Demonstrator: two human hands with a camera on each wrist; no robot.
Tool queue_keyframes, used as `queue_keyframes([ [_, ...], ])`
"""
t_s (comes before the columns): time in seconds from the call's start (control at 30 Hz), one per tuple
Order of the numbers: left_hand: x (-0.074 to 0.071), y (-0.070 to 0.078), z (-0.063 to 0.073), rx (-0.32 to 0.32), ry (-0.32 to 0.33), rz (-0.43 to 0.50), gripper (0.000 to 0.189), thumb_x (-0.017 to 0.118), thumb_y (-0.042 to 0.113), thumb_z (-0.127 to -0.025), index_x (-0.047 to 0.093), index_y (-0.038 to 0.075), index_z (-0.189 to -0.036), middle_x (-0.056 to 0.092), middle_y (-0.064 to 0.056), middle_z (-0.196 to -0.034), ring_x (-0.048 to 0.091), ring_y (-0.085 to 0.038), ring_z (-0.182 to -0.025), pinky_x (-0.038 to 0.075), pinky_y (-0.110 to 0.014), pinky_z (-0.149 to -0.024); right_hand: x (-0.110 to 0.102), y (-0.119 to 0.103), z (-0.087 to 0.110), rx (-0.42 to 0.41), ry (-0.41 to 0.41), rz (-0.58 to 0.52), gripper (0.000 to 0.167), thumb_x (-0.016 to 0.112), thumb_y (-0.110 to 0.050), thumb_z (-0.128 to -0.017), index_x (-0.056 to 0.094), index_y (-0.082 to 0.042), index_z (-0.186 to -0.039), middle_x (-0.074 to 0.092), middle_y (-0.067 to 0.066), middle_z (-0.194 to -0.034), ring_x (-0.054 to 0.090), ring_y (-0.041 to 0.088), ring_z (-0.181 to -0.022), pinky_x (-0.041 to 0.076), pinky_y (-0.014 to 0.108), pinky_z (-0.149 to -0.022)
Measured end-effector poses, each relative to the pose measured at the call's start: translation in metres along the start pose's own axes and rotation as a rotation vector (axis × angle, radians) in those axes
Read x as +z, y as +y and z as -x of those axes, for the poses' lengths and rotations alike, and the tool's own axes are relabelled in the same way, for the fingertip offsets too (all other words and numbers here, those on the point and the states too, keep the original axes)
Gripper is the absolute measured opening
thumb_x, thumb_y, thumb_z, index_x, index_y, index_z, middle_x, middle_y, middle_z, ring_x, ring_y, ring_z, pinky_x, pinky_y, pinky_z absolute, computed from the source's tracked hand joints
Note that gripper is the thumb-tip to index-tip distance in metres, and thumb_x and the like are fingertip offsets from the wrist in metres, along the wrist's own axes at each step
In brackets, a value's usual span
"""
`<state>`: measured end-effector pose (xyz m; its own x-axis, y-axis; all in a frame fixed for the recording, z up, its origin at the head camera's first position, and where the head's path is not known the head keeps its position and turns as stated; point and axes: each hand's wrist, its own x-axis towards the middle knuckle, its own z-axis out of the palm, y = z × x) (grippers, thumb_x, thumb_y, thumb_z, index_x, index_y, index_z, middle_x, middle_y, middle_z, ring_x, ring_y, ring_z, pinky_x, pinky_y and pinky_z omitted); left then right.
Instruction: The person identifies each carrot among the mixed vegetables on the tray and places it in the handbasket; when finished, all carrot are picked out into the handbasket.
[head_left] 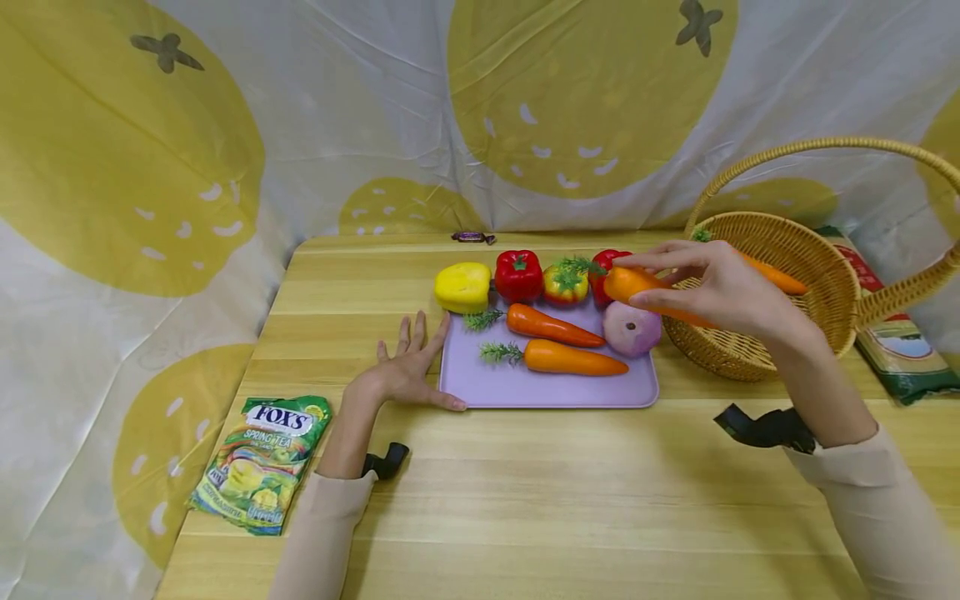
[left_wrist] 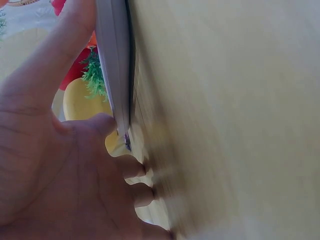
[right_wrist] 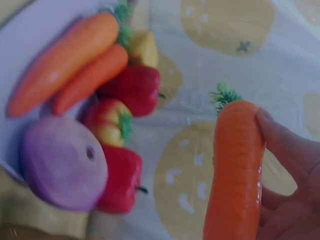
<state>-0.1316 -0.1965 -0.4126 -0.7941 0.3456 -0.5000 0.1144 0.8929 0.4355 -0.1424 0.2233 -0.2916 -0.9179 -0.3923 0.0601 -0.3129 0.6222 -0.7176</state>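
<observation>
My right hand (head_left: 731, 287) pinches an orange carrot (right_wrist: 235, 165) by its thick end, above the right side of a lilac tray (head_left: 540, 393). On the tray, two carrots (head_left: 573, 358) lie side by side, and a purple onion (head_left: 632, 330) sits at the right. Along the far edge are a yellow pepper (head_left: 462, 286), a red pepper (head_left: 518, 277), a yellow-red pepper (head_left: 565, 286) and another red pepper (right_wrist: 120, 180), partly hidden in the head view. My left hand (head_left: 401, 373) spreads its fingers at the tray's left edge, thumb against the near corner.
To the right stands a wicker basket (head_left: 838, 287) with a tall handle; another carrot (head_left: 780, 273) is in it. Behind it lies a green-red packet (head_left: 903, 346). A Fox's candy bag (head_left: 262, 467) lies at the left, a purple wrapped candy (head_left: 471, 237) at the back.
</observation>
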Motion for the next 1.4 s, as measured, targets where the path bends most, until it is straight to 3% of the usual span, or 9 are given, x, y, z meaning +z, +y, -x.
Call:
queue_keyframes([
  [0.27, -0.004, 0.008, 0.006, 0.001, -0.007, -0.020, 0.138, 0.081, 0.068, -0.076, -0.018, 0.028, -0.165, -0.034, -0.020, -0.166, -0.032, -0.042, -0.155, -0.013, -0.082, -0.114, -0.046, 0.030, 0.002, 0.087, 0.050, 0.017, 0.043, 0.082, -0.017, -0.090, 0.074, -0.017, -0.131, 0.069, -0.022, -0.114, 0.061, 0.010, -0.090, 0.051, 0.020, -0.063],
  [0.57, 0.008, -0.010, -0.007, 0.008, 0.031, -0.010, 0.151, 0.065, 0.100, -0.051, -0.023, 0.044, -0.160, -0.038, -0.012, -0.165, -0.035, -0.035, -0.154, -0.016, -0.081, -0.114, -0.083, 0.064, -0.003, 0.257, 0.008, -0.005, 0.048, 0.082, -0.021, -0.091, 0.070, -0.018, -0.137, 0.068, -0.036, -0.108, 0.063, -0.012, -0.096, 0.052, 0.011, -0.072],
  [0.73, 0.003, -0.004, -0.002, 0.006, 0.019, -0.007, 0.149, 0.073, 0.092, -0.058, -0.020, 0.039, -0.162, -0.036, -0.015, -0.166, -0.034, -0.037, -0.155, -0.016, -0.080, -0.114, -0.095, 0.083, -0.007, 0.353, -0.041, 0.020, 0.049, 0.081, -0.030, -0.092, 0.068, -0.029, -0.138, 0.067, -0.040, -0.109, 0.054, -0.018, -0.103, 0.042, 0.005, -0.081],
  [0.87, -0.001, 0.003, 0.003, 0.006, 0.009, 0.002, 0.144, 0.079, 0.081, -0.067, -0.016, 0.033, -0.165, -0.034, -0.018, -0.167, -0.032, -0.041, -0.155, -0.015, -0.081, -0.114, -0.101, 0.098, -0.012, 0.430, -0.108, 0.009, 0.049, 0.079, -0.037, -0.092, 0.066, -0.040, -0.138, 0.062, -0.039, -0.121, 0.050, 0.016, -0.137, 0.039, 0.034, -0.118],
  [0.97, 0.001, 0.001, 0.001, 0.010, 0.022, 0.002, 0.145, 0.078, 0.082, -0.066, -0.016, 0.034, -0.165, -0.034, -0.018, -0.167, -0.032, -0.041, -0.155, -0.014, -0.083, -0.113, -0.103, 0.110, -0.016, 0.476, -0.150, -0.019, 0.047, 0.079, -0.039, -0.092, 0.065, -0.046, -0.136, 0.057, -0.037, -0.130, 0.031, 0.044, -0.150, 0.024, 0.066, -0.121],
  [1.0, 0.002, 0.000, 0.000, 0.014, 0.023, 0.003, 0.145, 0.078, 0.083, -0.065, -0.016, 0.034, -0.165, -0.034, -0.018, -0.167, -0.032, -0.041, -0.155, -0.014, -0.083, -0.112, -0.103, 0.115, -0.017, 0.481, -0.157, -0.031, 0.046, 0.079, -0.038, -0.092, 0.065, -0.046, -0.135, 0.057, -0.036, -0.130, 0.027, 0.047, -0.151, 0.022, 0.067, -0.122],
  [1.23, 0.007, -0.009, -0.009, 0.005, 0.034, -0.014, 0.149, 0.075, 0.090, -0.059, -0.019, 0.039, -0.163, -0.036, -0.014, -0.167, -0.034, -0.037, -0.154, -0.015, -0.080, -0.115, -0.100, 0.142, -0.025, 0.510, -0.167, -0.136, 0.035, 0.077, -0.022, -0.095, 0.073, -0.050, -0.116, 0.064, -0.041, -0.102, 0.017, 0.046, -0.155, 0.016, 0.063, -0.126],
  [1.3, 0.009, -0.012, -0.012, -0.002, 0.032, -0.019, 0.150, 0.074, 0.092, -0.056, -0.019, 0.041, -0.162, -0.037, -0.013, -0.166, -0.035, -0.036, -0.154, -0.016, -0.079, -0.116, -0.099, 0.147, -0.026, 0.518, -0.165, -0.105, 0.032, 0.077, -0.024, -0.095, 0.073, -0.051, -0.111, 0.064, -0.043, -0.100, 0.022, 0.040, -0.154, 0.029, 0.046, -0.125],
  [1.4, 0.010, -0.015, -0.014, -0.007, 0.029, -0.015, 0.151, 0.074, 0.092, -0.055, -0.019, 0.040, -0.162, -0.037, -0.013, -0.166, -0.037, -0.035, -0.153, -0.016, -0.079, -0.116, -0.098, 0.152, -0.027, 0.512, -0.167, -0.015, 0.032, 0.078, -0.031, -0.094, 0.072, -0.048, -0.120, 0.067, -0.040, -0.104, 0.031, 0.037, -0.148, 0.040, 0.026, -0.106],
])
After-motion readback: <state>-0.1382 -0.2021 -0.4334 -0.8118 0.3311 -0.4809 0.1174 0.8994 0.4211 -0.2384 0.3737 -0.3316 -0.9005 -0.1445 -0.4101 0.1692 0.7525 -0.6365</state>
